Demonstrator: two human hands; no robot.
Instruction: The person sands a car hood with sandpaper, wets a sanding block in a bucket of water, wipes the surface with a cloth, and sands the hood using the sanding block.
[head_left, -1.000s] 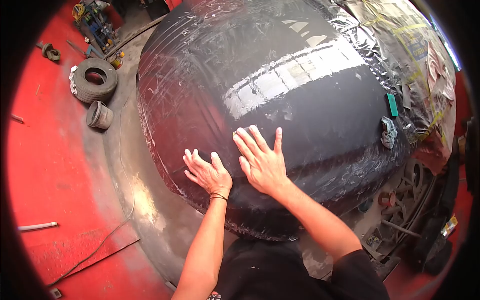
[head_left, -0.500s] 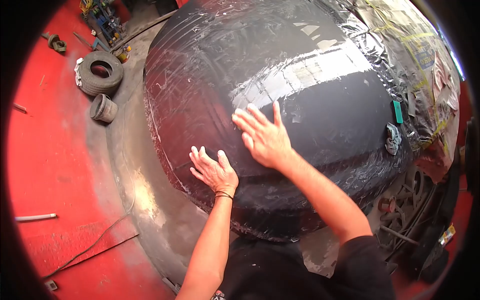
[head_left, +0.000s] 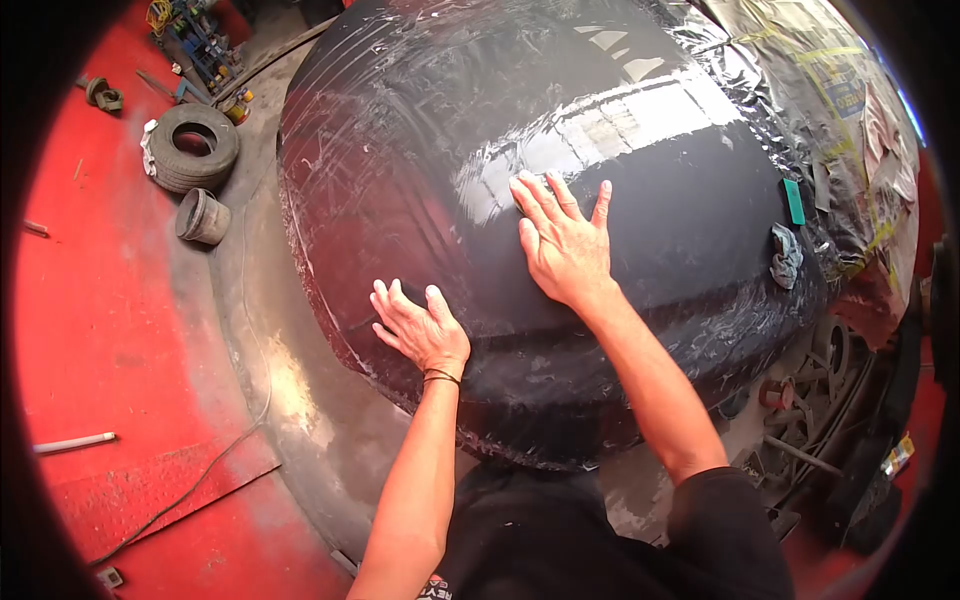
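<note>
A large dark car hood (head_left: 680,210), wet and glossy in places with pale smears, fills the middle of the view. Flat on its surface lies my right hand (head_left: 567,240), fingers spread, beside the bright window reflection. My left hand (head_left: 424,325) rests on the hood's near left part with its fingers apart and a dark band at the wrist. Neither hand holds anything. Near the hood's right edge are a green block (head_left: 793,202) and a crumpled grey-blue cloth (head_left: 785,257), both apart from my hands.
Taped plastic and paper sheeting (head_left: 800,70) covers the car beyond the hood. Left on the floor stand a tyre (head_left: 180,165) and a bucket (head_left: 203,218). A cable (head_left: 205,470) runs along the floor by the red wall (head_left: 110,330). Metal parts (head_left: 800,420) lie at lower right.
My right hand has slid to the right and slightly away from me across the hood. My left hand has stayed nearly in place. The view has shifted slightly.
</note>
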